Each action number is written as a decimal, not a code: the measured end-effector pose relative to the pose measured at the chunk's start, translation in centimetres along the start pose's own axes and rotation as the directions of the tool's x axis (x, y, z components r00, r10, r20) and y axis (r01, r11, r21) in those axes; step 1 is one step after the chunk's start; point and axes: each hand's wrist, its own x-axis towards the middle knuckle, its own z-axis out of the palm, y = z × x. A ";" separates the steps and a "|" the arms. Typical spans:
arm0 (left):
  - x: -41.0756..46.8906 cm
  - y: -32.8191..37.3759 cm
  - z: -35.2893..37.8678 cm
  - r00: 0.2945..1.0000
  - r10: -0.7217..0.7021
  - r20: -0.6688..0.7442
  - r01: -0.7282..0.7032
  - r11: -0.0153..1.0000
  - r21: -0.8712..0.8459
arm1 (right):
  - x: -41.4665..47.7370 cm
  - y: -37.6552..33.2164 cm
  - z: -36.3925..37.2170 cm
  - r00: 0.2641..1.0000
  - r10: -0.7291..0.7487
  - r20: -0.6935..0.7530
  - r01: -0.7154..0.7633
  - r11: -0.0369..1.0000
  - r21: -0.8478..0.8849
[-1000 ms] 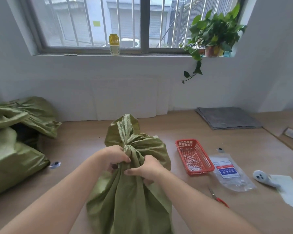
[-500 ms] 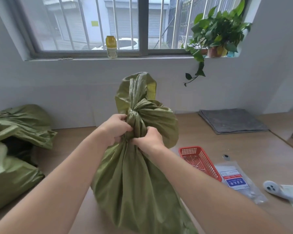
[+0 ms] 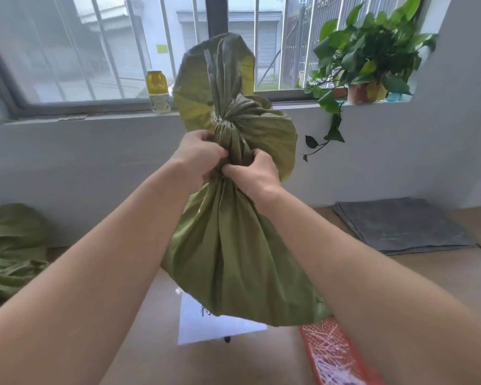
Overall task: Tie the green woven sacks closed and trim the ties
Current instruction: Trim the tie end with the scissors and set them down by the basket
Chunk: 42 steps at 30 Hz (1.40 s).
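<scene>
A green woven sack (image 3: 228, 259) hangs in the air in front of me, clear of the table. Its neck is gathered and cinched, and the loose mouth fans out above the cinch. My left hand (image 3: 197, 159) grips the gathered neck from the left. My right hand (image 3: 254, 175) grips it from the right, just below the cinch. Both hands carry the sack's weight. More green sacks (image 3: 11, 245) lie heaped at the left on the table.
A red basket (image 3: 333, 354) holding white ties sits at the lower right, partly behind my right arm. A white sheet (image 3: 206, 326) lies on the wooden table under the sack. A grey folded mat (image 3: 403, 226) lies at the right. A yellow-capped bottle (image 3: 157, 91) and a potted plant (image 3: 364, 59) stand on the windowsill.
Both hands have lifted the sack off the table and up to window height. The view has tilted upward, and the white sheet under the sack has come into sight.
</scene>
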 end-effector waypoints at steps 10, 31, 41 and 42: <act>14.1 -4.0 12.0 0.999 -0.006 -0.037 0.004 0.998 -0.063 | 14.0 7.1 -2.5 0.998 0.055 0.018 -0.057 0.986 0.154; 10.9 -15.6 14.0 0.891 -0.422 0.168 0.448 0.879 -0.164 | 10.4 16.0 -2.2 0.945 0.311 0.097 -0.323 0.850 0.416; -2.8 -8.2 2.8 0.939 -0.316 0.132 0.340 0.911 -0.234 | -4.4 3.4 -3.1 0.975 0.179 0.129 -0.215 0.897 0.386; -4.2 -7.5 1.5 0.946 -0.299 0.127 0.322 0.915 -0.242 | -6.0 2.2 -3.1 0.979 0.163 0.123 -0.198 0.904 0.380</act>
